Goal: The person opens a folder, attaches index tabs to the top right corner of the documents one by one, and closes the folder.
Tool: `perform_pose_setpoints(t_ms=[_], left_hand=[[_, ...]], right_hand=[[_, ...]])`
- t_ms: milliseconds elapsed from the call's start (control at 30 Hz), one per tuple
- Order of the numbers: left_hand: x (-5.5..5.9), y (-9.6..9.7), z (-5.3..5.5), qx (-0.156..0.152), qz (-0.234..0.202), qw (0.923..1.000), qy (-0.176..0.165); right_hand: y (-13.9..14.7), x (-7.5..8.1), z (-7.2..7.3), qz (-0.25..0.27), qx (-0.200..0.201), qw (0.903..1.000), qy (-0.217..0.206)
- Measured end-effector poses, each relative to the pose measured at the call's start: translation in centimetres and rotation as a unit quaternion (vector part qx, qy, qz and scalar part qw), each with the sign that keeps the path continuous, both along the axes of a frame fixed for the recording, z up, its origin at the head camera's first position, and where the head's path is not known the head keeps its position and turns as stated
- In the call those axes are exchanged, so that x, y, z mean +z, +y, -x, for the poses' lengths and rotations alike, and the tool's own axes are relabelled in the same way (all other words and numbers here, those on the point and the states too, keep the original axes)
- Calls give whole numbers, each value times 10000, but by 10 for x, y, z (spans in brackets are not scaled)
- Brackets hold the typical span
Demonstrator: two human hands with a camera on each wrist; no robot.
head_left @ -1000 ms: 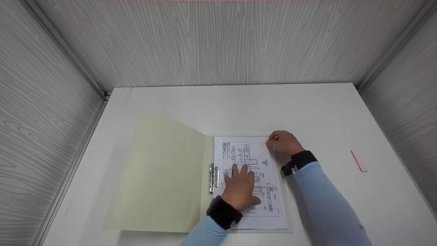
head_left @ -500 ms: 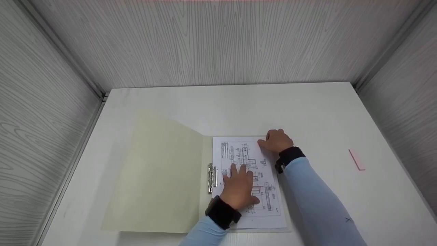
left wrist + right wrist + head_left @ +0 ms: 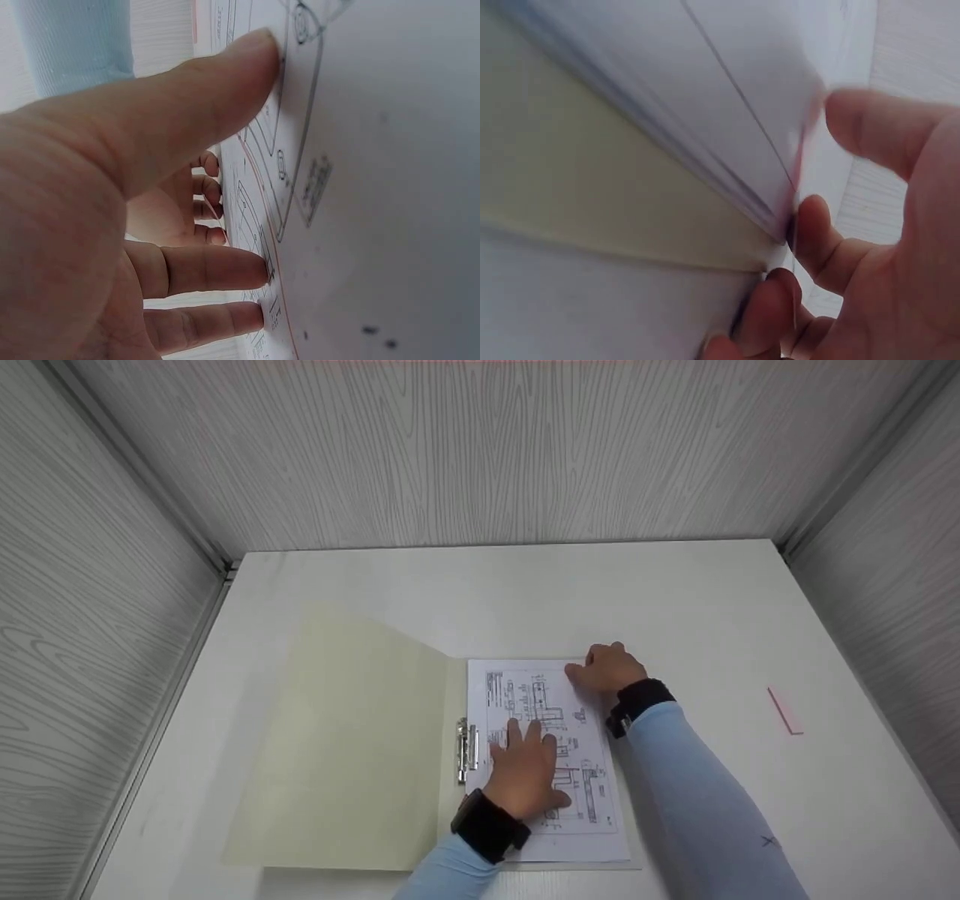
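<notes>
In the head view, an open pale-yellow folder (image 3: 360, 750) lies on the table with a metal clip (image 3: 467, 750) at its spine. On its right side sits a stack of printed drawing sheets (image 3: 525, 847). My left hand (image 3: 523, 772) rests spread on the top sheet, fingers straight. At the sheets' far right corner is my right hand (image 3: 609, 669), its thumb over the corner. The right wrist view shows a pink sticky note (image 3: 801, 154) at the paper edge, pinched between thumb (image 3: 862, 120) and curled fingers. My hand covers it in the head view.
A pink pad of sticky notes (image 3: 785, 711) lies on the white table (image 3: 510, 600) to the right. Grey wood-grain panels (image 3: 465, 457) enclose the table at the back and both sides. The folder's cover stands partly raised on the left.
My right hand has moved slightly left, over the paper corner, and now covers the pink sticky note that showed there. The left hand stays in place on the sheet.
</notes>
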State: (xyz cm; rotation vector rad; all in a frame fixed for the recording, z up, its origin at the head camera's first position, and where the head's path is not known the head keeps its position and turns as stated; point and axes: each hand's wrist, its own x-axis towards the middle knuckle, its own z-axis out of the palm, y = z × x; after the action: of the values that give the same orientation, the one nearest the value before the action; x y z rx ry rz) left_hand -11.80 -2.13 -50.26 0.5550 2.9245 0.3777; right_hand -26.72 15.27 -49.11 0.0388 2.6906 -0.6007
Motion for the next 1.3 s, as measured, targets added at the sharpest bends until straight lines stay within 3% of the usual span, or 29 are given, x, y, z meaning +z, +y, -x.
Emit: perform_pose_setpoints(t_ms=[133,733,967,1133,1300], left_hand=[[1,0,0,0,-31,10000,45],[2,0,0,50,-58,10000,-22],[2,0,1,23,-83,9999,-63],[1,0,1,-23,-55,10000,-5],[1,0,0,-32,-112,9999,1]], right_hand=[[-1,0,-1,-113,6,9999,127],[18,-7,8,293,358,9988,-179],[13,-3,5,585,1,9983,-79],[4,-2,2,236,-135,9996,99],[5,-3,4,-18,45,10000,50]])
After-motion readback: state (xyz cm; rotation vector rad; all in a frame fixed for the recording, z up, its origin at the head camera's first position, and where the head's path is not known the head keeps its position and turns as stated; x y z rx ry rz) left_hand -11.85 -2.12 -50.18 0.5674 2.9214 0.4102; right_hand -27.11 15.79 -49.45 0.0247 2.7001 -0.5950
